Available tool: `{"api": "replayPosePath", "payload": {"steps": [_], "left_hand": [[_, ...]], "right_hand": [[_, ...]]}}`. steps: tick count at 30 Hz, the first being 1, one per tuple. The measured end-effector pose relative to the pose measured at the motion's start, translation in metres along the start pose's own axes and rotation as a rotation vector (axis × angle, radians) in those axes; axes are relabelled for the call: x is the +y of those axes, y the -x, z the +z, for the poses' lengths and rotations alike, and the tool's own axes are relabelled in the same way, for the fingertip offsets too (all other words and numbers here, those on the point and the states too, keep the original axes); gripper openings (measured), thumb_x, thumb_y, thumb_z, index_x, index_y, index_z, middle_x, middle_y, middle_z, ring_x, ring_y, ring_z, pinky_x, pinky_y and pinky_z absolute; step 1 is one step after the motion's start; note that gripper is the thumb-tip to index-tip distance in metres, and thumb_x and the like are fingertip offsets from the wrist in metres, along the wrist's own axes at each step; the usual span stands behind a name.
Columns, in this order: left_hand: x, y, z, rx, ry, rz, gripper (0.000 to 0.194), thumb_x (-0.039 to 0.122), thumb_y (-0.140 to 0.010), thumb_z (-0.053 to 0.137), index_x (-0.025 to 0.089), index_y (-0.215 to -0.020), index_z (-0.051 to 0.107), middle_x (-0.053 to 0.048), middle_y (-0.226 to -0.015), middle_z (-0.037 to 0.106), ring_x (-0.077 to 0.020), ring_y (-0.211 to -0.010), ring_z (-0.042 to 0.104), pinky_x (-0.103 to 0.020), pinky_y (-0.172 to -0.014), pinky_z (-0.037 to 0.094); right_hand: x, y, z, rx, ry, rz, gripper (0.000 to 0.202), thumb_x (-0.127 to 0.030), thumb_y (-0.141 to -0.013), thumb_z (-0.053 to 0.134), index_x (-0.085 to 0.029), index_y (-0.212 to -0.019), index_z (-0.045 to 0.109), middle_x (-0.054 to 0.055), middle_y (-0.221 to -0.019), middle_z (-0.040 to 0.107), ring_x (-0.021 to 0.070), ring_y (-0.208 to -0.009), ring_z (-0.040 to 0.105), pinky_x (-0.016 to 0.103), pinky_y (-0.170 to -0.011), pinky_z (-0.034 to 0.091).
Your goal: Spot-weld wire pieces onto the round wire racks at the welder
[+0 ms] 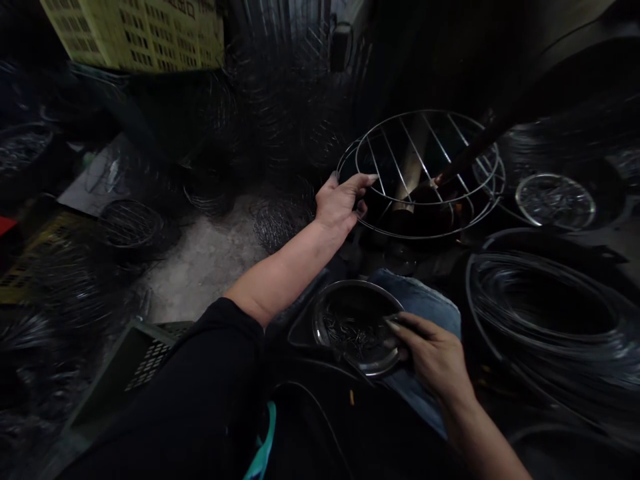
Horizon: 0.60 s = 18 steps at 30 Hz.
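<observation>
One large wire coil (500, 323) lies at near right. One round wire rack (425, 202) stands far of the lap, right of centre; the left hand (343, 200) grasps its left rim, fingers curled. One metal bowl (357, 285) sits nearer; the right hand (435, 357) has bent fingers at its right rim, pinch on any piece undetermined. Small metal pieces (353, 333) lie inside. Judged step: picking pieces while steadying the rack. Next move calls for a secure fingertip pick, rack held steady.
</observation>
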<state>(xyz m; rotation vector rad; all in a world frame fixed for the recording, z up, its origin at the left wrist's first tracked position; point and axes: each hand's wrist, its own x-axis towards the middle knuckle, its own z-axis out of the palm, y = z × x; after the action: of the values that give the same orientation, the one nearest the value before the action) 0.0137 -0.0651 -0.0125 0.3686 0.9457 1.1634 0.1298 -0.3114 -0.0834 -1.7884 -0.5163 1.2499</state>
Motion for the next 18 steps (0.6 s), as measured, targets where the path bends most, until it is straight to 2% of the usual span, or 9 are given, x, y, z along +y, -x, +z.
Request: {"api": "replayPosePath", "payload": {"steps": [2,3,7,9,10,13,15,18], "left_hand": [[-0.001,0.001,0.001,-0.003,-0.008,0.006,0.038,0.007,-0.064,0.08,0.021,-0.093,0.058,0.005,-0.068,0.055,-0.009,-0.062,0.052,-0.022,-0.055,0.034],[-0.001,0.001,0.001,-0.003,-0.009,0.01,0.038,0.008,-0.064,0.079,0.021,-0.091,0.057,0.005,-0.068,0.055,-0.0087,-0.062,0.052,-0.022,-0.055,0.034],[0.0,0.001,-0.001,0.0,0.002,0.031,0.039,0.009,-0.06,0.081,0.021,-0.086,0.054,0.006,-0.067,0.056,-0.0082,-0.061,0.052,-0.022,-0.054,0.033],[0.001,0.001,-0.002,0.004,0.014,0.026,0.042,0.009,-0.058,0.083,0.021,-0.086,0.054,0.006,-0.067,0.057,-0.0081,-0.061,0.052,-0.021,-0.054,0.034],[0.001,0.001,-0.002,0.006,0.02,0.02,0.044,0.009,-0.057,0.084,0.022,-0.087,0.055,0.007,-0.067,0.057,-0.008,-0.061,0.052,-0.021,-0.054,0.034],[0.0,0.001,-0.001,0.022,0.022,0.01,0.047,0.009,-0.055,0.084,0.022,-0.089,0.055,0.007,-0.065,0.057,-0.0075,-0.06,0.052,-0.019,-0.053,0.034],[-0.001,0.001,0.0,0.021,0.018,0.012,0.047,0.009,-0.055,0.084,0.022,-0.089,0.054,0.008,-0.064,0.057,-0.0074,-0.059,0.052,-0.019,-0.052,0.034],[-0.003,-0.001,-0.001,0.016,0.019,0.026,0.049,0.009,-0.053,0.085,0.023,-0.087,0.053,0.007,-0.064,0.058,-0.0076,-0.058,0.052,-0.019,-0.051,0.035]], "right_hand": [[-0.001,-0.002,-0.001,-0.002,0.077,-0.02,0.056,-0.057,-0.054,0.089,-0.015,-0.09,0.077,0.004,-0.053,0.067,0.0181,-0.038,0.056,0.028,-0.036,0.042],[-0.001,-0.003,-0.003,0.039,0.112,-0.085,0.054,-0.058,-0.057,0.087,-0.016,-0.09,0.077,0.004,-0.054,0.067,0.0189,-0.04,0.057,0.029,-0.038,0.044],[0.002,-0.014,-0.025,0.422,0.381,-0.578,0.04,-0.058,-0.075,0.071,-0.02,-0.086,0.076,0.007,-0.073,0.074,0.0232,-0.064,0.069,0.035,-0.062,0.056],[0.008,-0.021,-0.036,0.495,0.488,-0.67,0.042,-0.061,-0.076,0.067,-0.02,-0.082,0.076,0.008,-0.076,0.075,0.0248,-0.072,0.071,0.036,-0.068,0.056],[0.011,-0.024,-0.041,0.495,0.487,-0.637,0.044,-0.063,-0.074,0.067,-0.02,-0.081,0.076,0.008,-0.075,0.074,0.0248,-0.07,0.071,0.035,-0.066,0.055],[0.019,-0.03,-0.048,0.453,0.312,-0.399,0.053,-0.064,-0.062,0.078,-0.017,-0.085,0.075,0.006,-0.071,0.074,0.0215,-0.057,0.066,0.032,-0.054,0.053],[0.02,-0.03,-0.05,0.385,0.168,-0.25,0.058,-0.058,-0.054,0.086,-0.015,-0.092,0.075,0.005,-0.069,0.073,0.0189,-0.051,0.063,0.029,-0.047,0.05],[0.015,-0.023,-0.051,0.327,-0.013,-0.114,0.06,-0.048,-0.049,0.093,-0.014,-0.094,0.074,0.005,-0.067,0.072,0.0175,-0.049,0.063,0.026,-0.044,0.047]]}}
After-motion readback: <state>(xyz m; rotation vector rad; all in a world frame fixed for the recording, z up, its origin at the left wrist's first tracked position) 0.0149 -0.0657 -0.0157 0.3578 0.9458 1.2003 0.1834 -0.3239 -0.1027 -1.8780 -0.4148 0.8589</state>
